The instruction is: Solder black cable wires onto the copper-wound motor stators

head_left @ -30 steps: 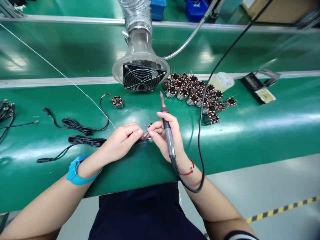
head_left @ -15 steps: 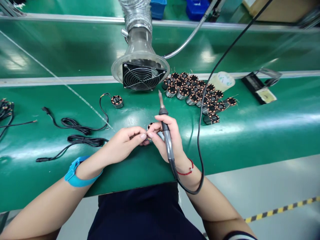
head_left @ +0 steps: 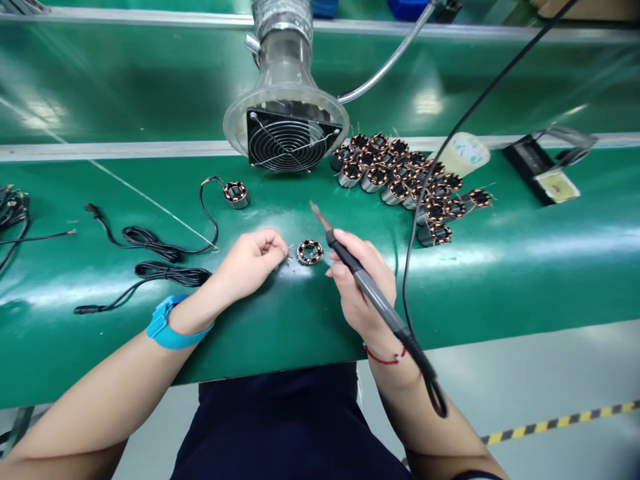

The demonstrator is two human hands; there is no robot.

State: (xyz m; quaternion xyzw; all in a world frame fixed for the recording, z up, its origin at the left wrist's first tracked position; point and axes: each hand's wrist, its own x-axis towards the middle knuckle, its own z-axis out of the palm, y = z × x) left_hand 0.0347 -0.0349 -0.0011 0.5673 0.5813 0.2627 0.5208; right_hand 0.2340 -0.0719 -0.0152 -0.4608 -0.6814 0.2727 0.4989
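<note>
Left hand (head_left: 249, 265): fingers curled together, fingertips (head_left: 278, 245) pinched on a thin bright wire end (head_left: 289, 251), too small to read clearly. Right hand (head_left: 359, 283): fingers wrapped around the grip of a soldering iron (head_left: 367, 285), tip angled far and left, touching nothing. Between the hands, a copper-wound stator (head_left: 310, 252) lies flat on the green conveyor belt (head_left: 100, 353), just beside the wire end and clear of the iron's tip. Blue wrist strap (head_left: 167, 333) on the left wrist; red string bracelet (head_left: 384, 357) on the right. Farther left, coiled black cables (head_left: 160, 252) and a second stator (head_left: 236, 195) with a lead attached. Far right of the hands, a heap of stators (head_left: 395, 177). Straight ahead, a fume extractor (head_left: 287, 141) with a wire fan guard.
</note>
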